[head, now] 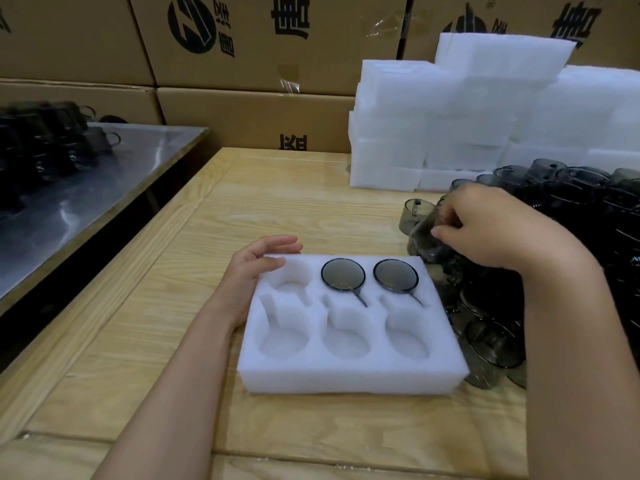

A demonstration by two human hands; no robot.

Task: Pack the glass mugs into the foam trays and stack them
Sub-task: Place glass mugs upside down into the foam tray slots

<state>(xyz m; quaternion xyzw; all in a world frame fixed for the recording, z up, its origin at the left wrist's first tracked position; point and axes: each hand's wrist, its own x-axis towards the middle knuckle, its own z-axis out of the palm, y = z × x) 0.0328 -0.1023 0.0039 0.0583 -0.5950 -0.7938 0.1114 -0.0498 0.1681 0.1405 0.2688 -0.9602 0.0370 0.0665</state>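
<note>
A white foam tray (349, 375) with six round pockets lies on the wooden table in front of me. Two smoky glass mugs sit in its back row, one in the middle pocket (343, 274) and one in the right pocket (396, 276); the other pockets hold nothing. My left hand (254, 268) rests open against the tray's back left corner. My right hand (485, 226) is closed on a smoky glass mug (427, 239), tilted, just beyond the tray's back right corner. A crowd of loose mugs (491, 337) stands at the right.
Stacked white foam trays (450, 126) stand at the back right, before a wall of cardboard boxes (242, 39). To the left is a metal table (86, 188) with more dark mugs (41, 143). The wooden table (138, 341) spreads around the tray.
</note>
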